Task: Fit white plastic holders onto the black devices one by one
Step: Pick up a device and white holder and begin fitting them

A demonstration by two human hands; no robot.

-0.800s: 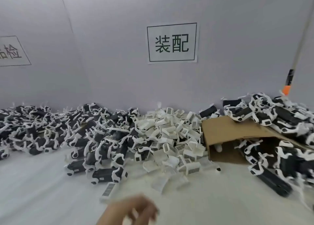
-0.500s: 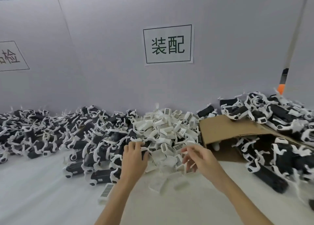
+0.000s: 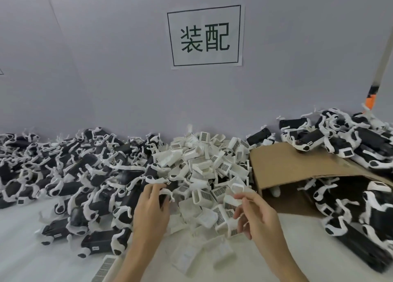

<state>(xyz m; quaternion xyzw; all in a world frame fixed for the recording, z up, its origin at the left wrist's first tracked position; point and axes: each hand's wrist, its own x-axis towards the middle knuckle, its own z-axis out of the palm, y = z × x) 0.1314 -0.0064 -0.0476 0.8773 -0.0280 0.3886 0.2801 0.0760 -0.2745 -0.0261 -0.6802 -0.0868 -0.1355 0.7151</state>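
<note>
A heap of white plastic holders [image 3: 204, 164] with barcode labels lies in the middle of the table. To its left sprawls a big pile of black devices [image 3: 74, 171] with white straps. My left hand [image 3: 152, 207] reaches into the edge of that pile, fingers curled round one black device [image 3: 165, 193]. My right hand [image 3: 258, 215] is at the front of the white heap and pinches a white holder [image 3: 229, 204] between thumb and fingers. The two hands are about a hand's width apart.
A brown cardboard box [image 3: 287, 166] lies on its side at the right, with more black devices [image 3: 350, 145] on top of it and spilling out in front. Loose white holders [image 3: 187, 258] lie near the table's front. A grey wall with a sign [image 3: 205, 35] stands behind.
Both hands have come up from the bottom edge into the piles. The left hand has closed on a black device and the right on a white holder. The view has moved closer.
</note>
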